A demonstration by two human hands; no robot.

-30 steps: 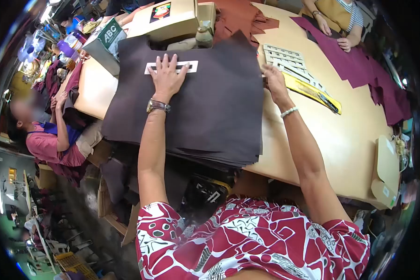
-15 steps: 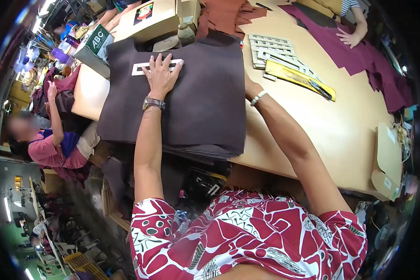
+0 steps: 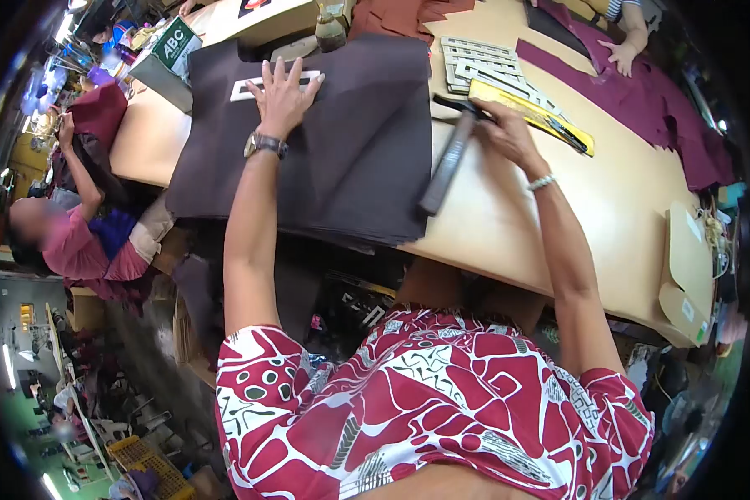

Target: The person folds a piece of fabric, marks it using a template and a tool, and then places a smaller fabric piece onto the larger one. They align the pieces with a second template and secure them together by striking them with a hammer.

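A stack of dark brown fabric sheets (image 3: 333, 158) lies at the table's front edge. On top is a pale slotted rectangular template (image 3: 243, 90). My left hand (image 3: 282, 104) rests on the template with its fingers spread. At the stack's right edge, my right hand (image 3: 512, 133) is closed on a dark tool with a long grey bar (image 3: 448, 167) and a black upper part. The bar slants down toward the stack's corner; its exact kind I cannot make out. My fingers hide part of the tool.
Several slotted templates (image 3: 483, 60) lie beyond my right hand, beside a yellow strip (image 3: 575, 137) with a cutter on it. Maroon fabric (image 3: 642, 108) spreads at far right near another person's hand (image 3: 621, 57). An ABC box (image 3: 168, 62) stands left. A person in pink (image 3: 87, 242) sits left.
My right hand has come out from beside the stack, moving right, and now shows the dark tool. The stack's right side has shifted and creased. My left hand stays on the template.
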